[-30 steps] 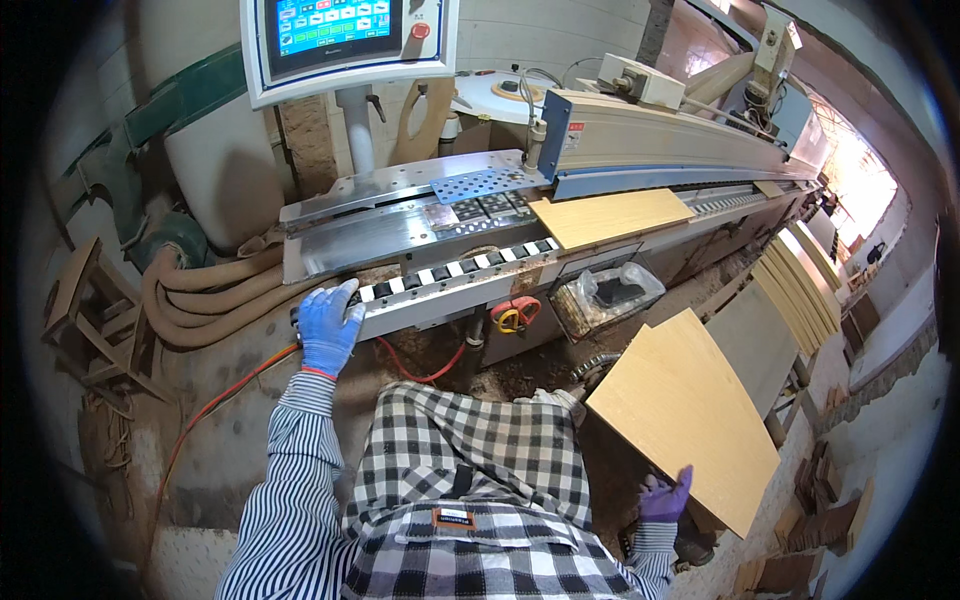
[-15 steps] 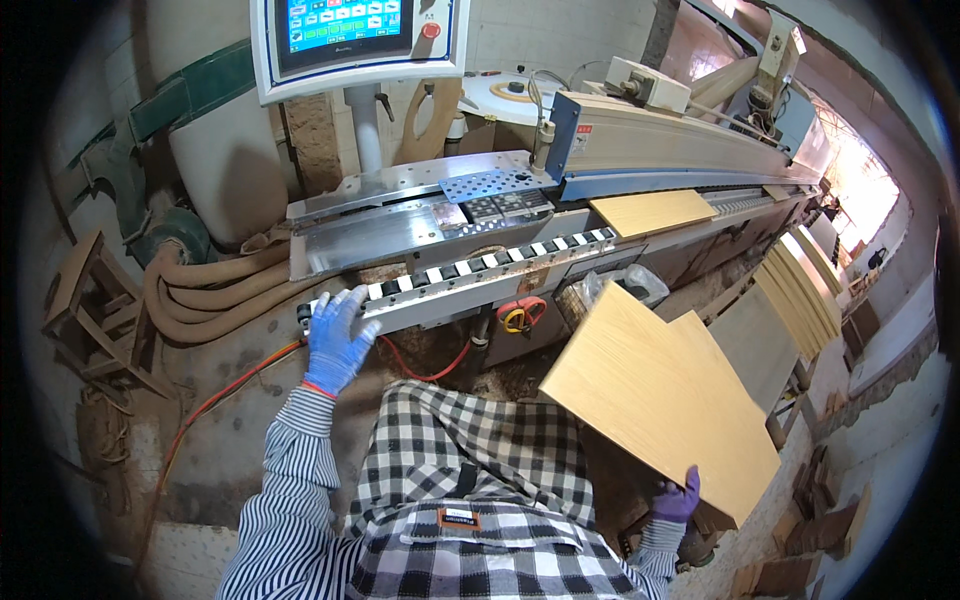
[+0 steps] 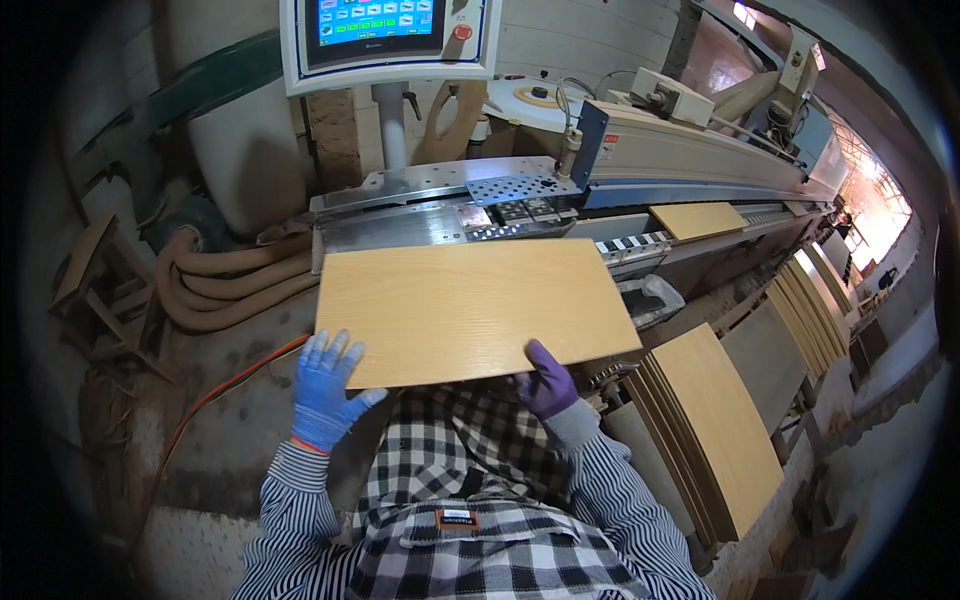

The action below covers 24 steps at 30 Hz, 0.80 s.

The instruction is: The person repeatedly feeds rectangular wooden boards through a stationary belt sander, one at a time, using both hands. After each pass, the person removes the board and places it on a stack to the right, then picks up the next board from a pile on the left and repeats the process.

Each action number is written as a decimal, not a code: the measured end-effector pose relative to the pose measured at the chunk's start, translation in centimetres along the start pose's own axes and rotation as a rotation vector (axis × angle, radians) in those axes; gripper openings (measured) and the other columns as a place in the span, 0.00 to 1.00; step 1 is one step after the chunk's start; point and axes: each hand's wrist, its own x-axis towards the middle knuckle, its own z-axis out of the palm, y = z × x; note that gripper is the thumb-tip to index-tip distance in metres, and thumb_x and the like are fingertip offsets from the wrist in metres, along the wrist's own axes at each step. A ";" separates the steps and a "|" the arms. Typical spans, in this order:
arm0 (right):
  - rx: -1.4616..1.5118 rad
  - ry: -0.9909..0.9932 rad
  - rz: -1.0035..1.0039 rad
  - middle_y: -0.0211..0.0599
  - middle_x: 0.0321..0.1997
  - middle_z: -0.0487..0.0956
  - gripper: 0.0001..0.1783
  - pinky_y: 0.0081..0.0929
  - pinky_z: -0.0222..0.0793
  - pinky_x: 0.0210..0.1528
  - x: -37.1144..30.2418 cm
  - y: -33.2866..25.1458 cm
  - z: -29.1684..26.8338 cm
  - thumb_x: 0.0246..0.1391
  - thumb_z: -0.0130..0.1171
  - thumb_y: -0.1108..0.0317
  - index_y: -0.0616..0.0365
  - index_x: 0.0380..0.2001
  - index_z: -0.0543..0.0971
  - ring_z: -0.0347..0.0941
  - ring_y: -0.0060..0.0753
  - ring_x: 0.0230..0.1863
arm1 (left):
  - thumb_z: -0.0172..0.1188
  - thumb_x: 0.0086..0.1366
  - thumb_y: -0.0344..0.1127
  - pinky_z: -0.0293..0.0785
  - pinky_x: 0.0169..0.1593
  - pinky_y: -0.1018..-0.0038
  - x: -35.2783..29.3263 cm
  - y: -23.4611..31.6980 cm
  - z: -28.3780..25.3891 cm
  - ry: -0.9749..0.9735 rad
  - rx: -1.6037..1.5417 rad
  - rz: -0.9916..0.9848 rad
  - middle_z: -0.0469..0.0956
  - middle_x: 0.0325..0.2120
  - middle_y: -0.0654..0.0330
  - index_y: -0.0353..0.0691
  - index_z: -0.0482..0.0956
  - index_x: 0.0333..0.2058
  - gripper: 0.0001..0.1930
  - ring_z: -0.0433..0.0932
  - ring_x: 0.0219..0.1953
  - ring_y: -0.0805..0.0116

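A wood-grain board, pale yellow-brown and rectangular, extends in front of me over the near side of the edge-banding machine. My right hand, in a purple glove, grips its near edge, thumb on top and fingers underneath, partly hidden. At the board's near left corner is my left hand in a blue glove. Its fingers are spread and overlap the corner, while the thumb sticks out by the near edge. Most of the roller rail is hidden beneath the board.
A stack of similar boards stands at my right, with more boards beyond. Another board lies on the machine's far part. A control screen is above. Thick hoses and a wooden stool are at left.
My right hand has swung the board from the right to in front of me, covering the roller rail. My left hand has gone from the rail's end to the board's corner.
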 end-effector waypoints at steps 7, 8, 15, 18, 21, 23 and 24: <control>0.482 -0.137 0.160 0.38 0.42 0.77 0.19 0.25 0.76 0.40 3.9 -0.5 2.7 0.65 0.48 0.59 0.59 0.52 0.71 0.74 0.34 0.37 | 0.69 0.49 0.53 0.57 0.64 0.54 1.9 -4.8 1.7 0.091 0.023 -0.166 0.72 0.53 0.46 0.37 0.77 0.48 0.32 0.64 0.60 0.45; 0.502 -0.274 0.159 0.39 0.47 0.76 0.17 0.25 0.76 0.42 3.7 -0.5 1.1 0.65 0.50 0.61 0.59 0.51 0.72 0.76 0.34 0.40 | 0.69 0.49 0.53 0.57 0.65 0.55 2.5 -5.2 2.0 0.079 0.023 -0.182 0.72 0.54 0.46 0.37 0.77 0.49 0.32 0.64 0.60 0.45; -0.766 0.122 -0.067 0.41 0.36 0.80 0.13 0.30 0.72 0.39 -5.1 1.3 -7.9 0.62 0.51 0.61 0.58 0.42 0.78 0.77 0.35 0.34 | 0.67 0.51 0.57 0.54 0.66 0.57 5.8 -7.3 3.6 -0.006 0.023 -0.278 0.69 0.57 0.46 0.39 0.76 0.52 0.35 0.62 0.62 0.48; -1.454 0.202 -0.002 0.48 0.37 0.80 0.13 0.33 0.72 0.45 -9.0 5.7 -14.2 0.56 0.51 0.63 0.56 0.39 0.81 0.78 0.42 0.41 | 0.66 0.52 0.59 0.54 0.66 0.58 6.7 -7.0 3.6 -0.033 0.019 -0.288 0.69 0.57 0.46 0.39 0.75 0.53 0.36 0.61 0.63 0.48; -1.303 0.315 -0.348 0.51 0.40 0.80 0.14 0.41 0.71 0.47 -11.4 7.7 -13.9 0.55 0.51 0.63 0.56 0.39 0.81 0.76 0.52 0.44 | 0.65 0.52 0.60 0.53 0.66 0.57 6.4 -6.9 3.6 -0.042 0.071 -0.308 0.68 0.58 0.46 0.40 0.74 0.54 0.37 0.61 0.63 0.48; -1.406 0.282 -0.282 0.51 0.40 0.80 0.14 0.43 0.71 0.47 -11.2 7.4 -12.8 0.55 0.51 0.63 0.56 0.39 0.81 0.76 0.54 0.43 | 0.65 0.52 0.60 0.52 0.66 0.57 6.0 -7.1 3.5 -0.041 0.152 -0.327 0.67 0.58 0.45 0.40 0.73 0.55 0.38 0.61 0.63 0.48; -1.454 0.264 -0.247 0.52 0.39 0.80 0.14 0.44 0.71 0.47 -11.1 7.1 -12.1 0.55 0.51 0.63 0.56 0.39 0.81 0.76 0.54 0.43 | 0.65 0.53 0.59 0.52 0.66 0.56 5.8 -7.1 3.2 -0.042 0.172 -0.360 0.67 0.59 0.46 0.40 0.73 0.55 0.37 0.61 0.63 0.47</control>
